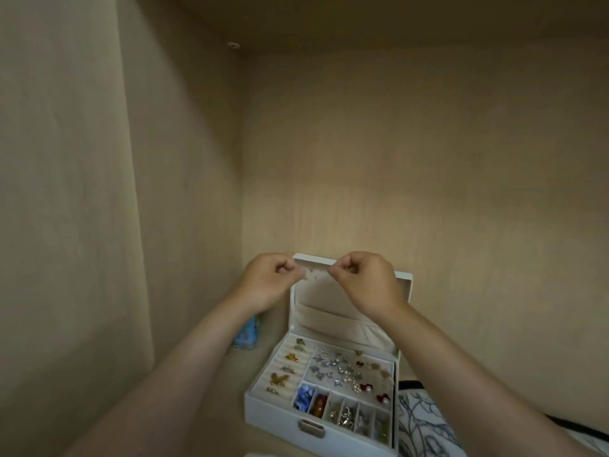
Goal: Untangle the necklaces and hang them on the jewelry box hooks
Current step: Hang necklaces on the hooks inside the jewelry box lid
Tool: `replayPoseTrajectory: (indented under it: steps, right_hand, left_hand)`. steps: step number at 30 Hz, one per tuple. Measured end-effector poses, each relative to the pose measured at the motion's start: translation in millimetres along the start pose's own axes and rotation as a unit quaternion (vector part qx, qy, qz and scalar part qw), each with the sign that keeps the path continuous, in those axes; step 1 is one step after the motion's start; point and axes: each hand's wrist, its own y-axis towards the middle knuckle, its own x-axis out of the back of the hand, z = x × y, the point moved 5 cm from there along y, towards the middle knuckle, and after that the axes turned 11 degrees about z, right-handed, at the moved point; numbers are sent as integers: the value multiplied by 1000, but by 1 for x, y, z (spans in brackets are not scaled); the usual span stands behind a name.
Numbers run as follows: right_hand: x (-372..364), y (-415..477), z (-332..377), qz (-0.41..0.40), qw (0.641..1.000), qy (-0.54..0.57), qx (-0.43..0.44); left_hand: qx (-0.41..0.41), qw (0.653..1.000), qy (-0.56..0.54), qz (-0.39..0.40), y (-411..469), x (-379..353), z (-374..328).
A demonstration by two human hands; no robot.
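Item: patterned fabric (425, 423), near right, beside the box; not part of the task.

Item: jewelry box (263, 413), white, open, standing on the shelf (217, 430); latch (311, 427) on its near wall; tray compartments filled with small earrings, charms and beads.

Item: blue object (246, 333), left of the box, partly behind the left forearm; what it is cannot be told.

Item: lid (403, 285), raised upright at the far side of the box; gathered pocket (333, 321) across its lower inner face.

Item: left hand (268, 280) and right hand (365, 280), both raised level with the lid's upper band, thumb and fingers pressed together in a pinch, remaining fingers curled.

Item: necklace (316, 275), a very fine chain, faint, pinched at both ends and stretched between the hands; long axis left to right, parallel to the lid's top edge, lying just in front of the upper inner band.

Item: hooks, too small to make out for certain; judged to sit on that band, directly behind the chain; both hands about equally near, so the coming move is a short push away onto the lid.
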Motion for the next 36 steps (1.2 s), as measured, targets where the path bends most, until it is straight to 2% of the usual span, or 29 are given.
replayPoseTrajectory:
  steps: [5,9,11,13,16,19,23,28,30,33,36]
  right_hand:
    - [-41,14,-18,-76,996,8,-37]
    - [-64,25,-24,-144,988,-25,-47]
    - [-75,29,-25,-161,983,-80,-40]
    - [-83,32,-27,-182,975,-125,-33]
    - [-86,38,-33,-202,973,-95,-58]
    - [-89,38,-37,-195,972,-118,-57]
    - [-86,34,-47,-143,976,-131,-103]
    - [-91,26,-54,11,987,-93,-129]
    - [-96,17,-52,94,986,-12,-136]
    - [-104,3,-42,196,953,170,-157]
    - [-107,-5,-34,262,926,232,-139]
  left_hand:
    - [46,995,-21,-84,10,-10,34]
    - [81,988,-30,-130,20,-15,53]
    - [85,985,-28,-146,25,-18,58]
    - [92,984,-28,-152,29,-21,61]
    - [111,983,-32,-144,35,-28,65]
    - [129,982,-22,-137,36,-32,68]
    - [154,981,-22,-114,33,-37,72]
    - [153,986,-62,-34,24,-42,79]
    - [156,979,-133,11,17,-39,73]
    - [151,955,-232,102,6,-37,54]
    - [131,969,-165,130,1,-32,41]
